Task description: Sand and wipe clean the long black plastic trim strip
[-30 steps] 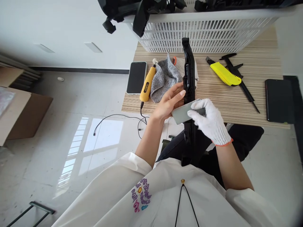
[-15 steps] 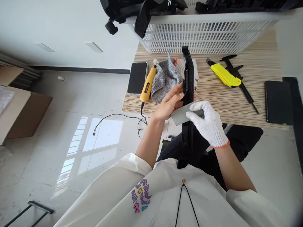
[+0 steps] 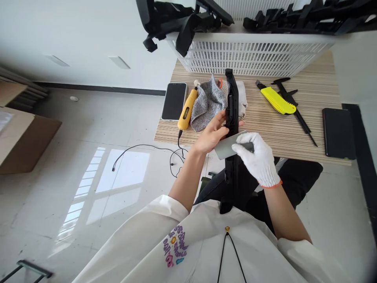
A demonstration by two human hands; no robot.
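Head: black bar (image 3: 232,112) within clasped left fingers (image 3: 218,119), grey sheet (image 3: 227,147) between pinched right fingers (image 3: 246,137).

The long plastic bar (image 3: 232,98) is black; the thin sheet (image 3: 225,148), grey. The flat, wood-look tabletop (image 3: 265,135) is beige, striped brown.

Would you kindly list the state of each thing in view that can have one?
Black part: gripped by the bare left hand.
Grey sheet: pinched by the gloved right hand, crossing the black part.
Corded tool: lying down, cable attached.
Grey cloth: crumpled.
Utility knife: overlapping the caliper; blade position unclear.
Left phone: screen dark.
Right phone: screen dark.
Basket: loaded with dark parts.
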